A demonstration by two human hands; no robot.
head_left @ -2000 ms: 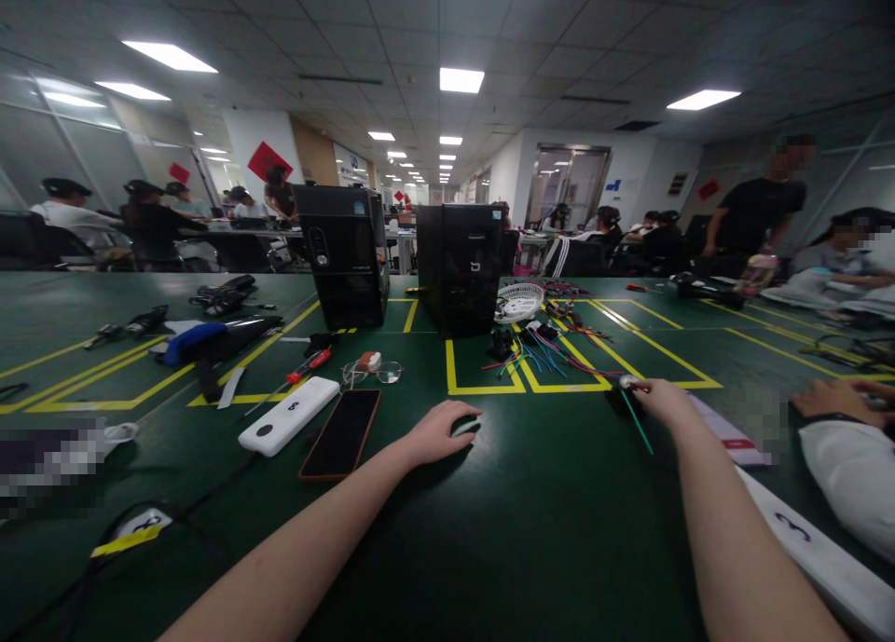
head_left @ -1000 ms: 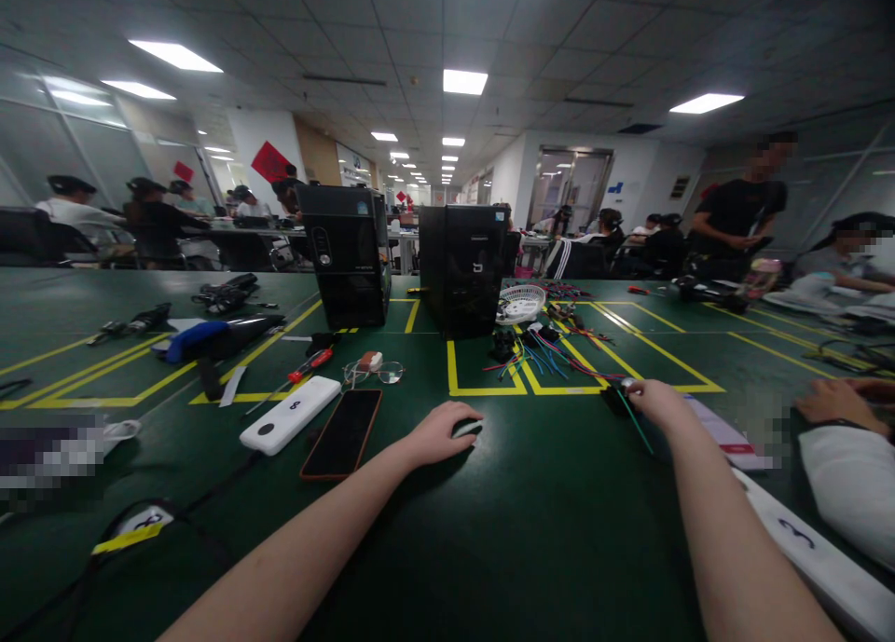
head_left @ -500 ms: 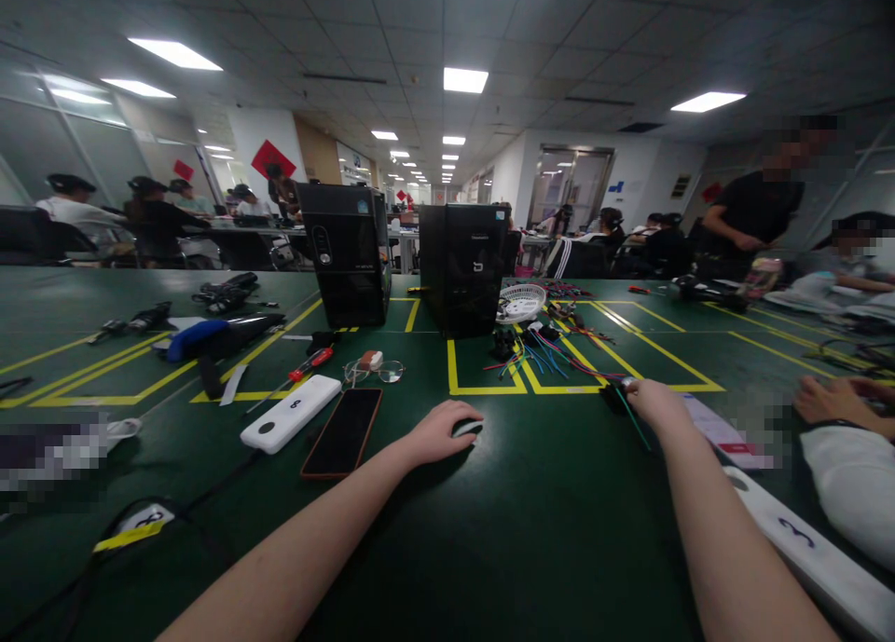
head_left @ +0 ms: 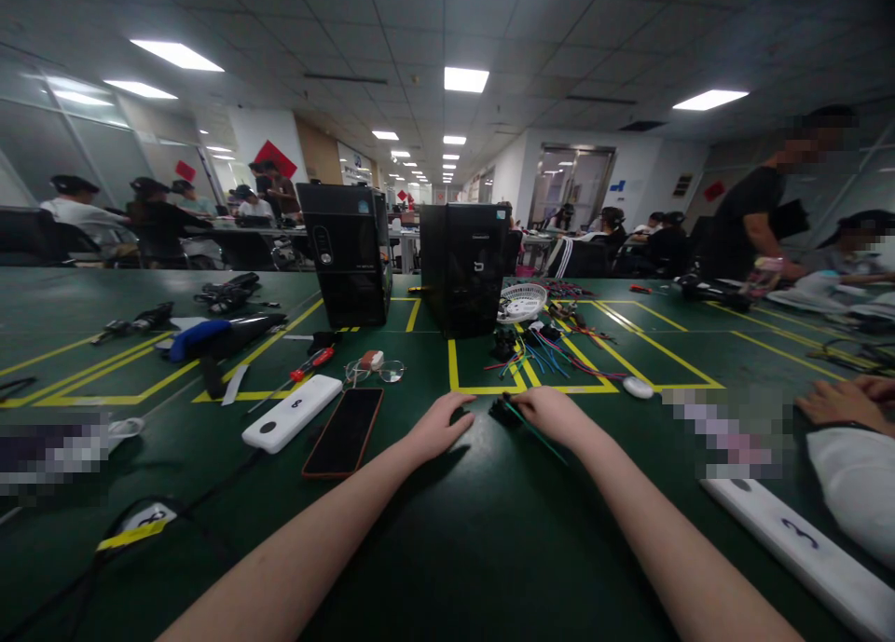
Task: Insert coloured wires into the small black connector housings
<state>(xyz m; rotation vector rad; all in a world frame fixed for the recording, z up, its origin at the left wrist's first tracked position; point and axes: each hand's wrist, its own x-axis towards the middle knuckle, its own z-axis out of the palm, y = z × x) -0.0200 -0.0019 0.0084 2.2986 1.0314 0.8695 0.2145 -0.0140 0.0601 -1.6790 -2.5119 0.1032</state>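
Observation:
My left hand [head_left: 444, 426] rests on the green table near the middle, thumb apart from the curved fingers, with nothing visible in it. Just right of it, my right hand [head_left: 549, 411] pinches a small black connector [head_left: 504, 412] with a green wire [head_left: 552, 448] trailing toward me. Its fingertips partly hide the connector. Ahead lies a bunch of coloured wires [head_left: 545, 353] with black parts at its left end. A white oval object [head_left: 638, 388] sits to the right of my right hand.
Two black computer towers [head_left: 346, 260] stand ahead. A white basket [head_left: 523, 302] is behind the wires. Left lie a phone [head_left: 344, 434], a white power strip [head_left: 294, 414], glasses [head_left: 392, 372] and a screwdriver [head_left: 311, 364]. Another person's hands [head_left: 846, 402] are at right, near another power strip [head_left: 804, 549].
My right hand has moved left to the middle, bringing the black connector and green wire beside my left hand. The white oval object is now uncovered. A person at back right has shifted.

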